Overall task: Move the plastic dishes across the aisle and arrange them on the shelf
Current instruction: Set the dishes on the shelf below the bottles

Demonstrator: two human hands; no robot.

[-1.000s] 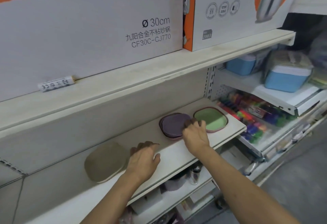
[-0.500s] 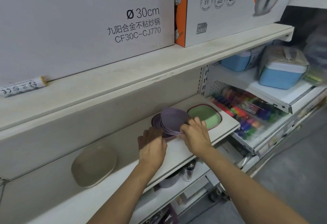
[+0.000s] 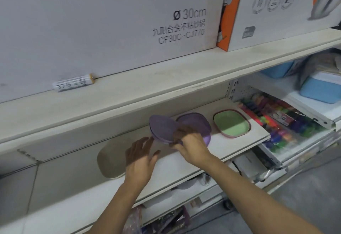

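Purple, thin plastic dishes point(image 3: 162, 129) look light, stiff and slick; we pinch their near rim with our right hand point(image 3: 190, 141) above the pale shelf point(image 3: 230, 141), left hand point(image 3: 140, 158) spread empty.

Two bare forearms, no sleeves visible.

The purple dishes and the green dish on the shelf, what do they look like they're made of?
The purple dishes, some lifted and tilted in the right hand, look like thin matte plastic: flat even colour, slim rims, no glare. The green dish also looks plastic, slightly glossier, with a soft sheen inside and a pinkish rim. The picture is blurred, so melamine can't be excluded.
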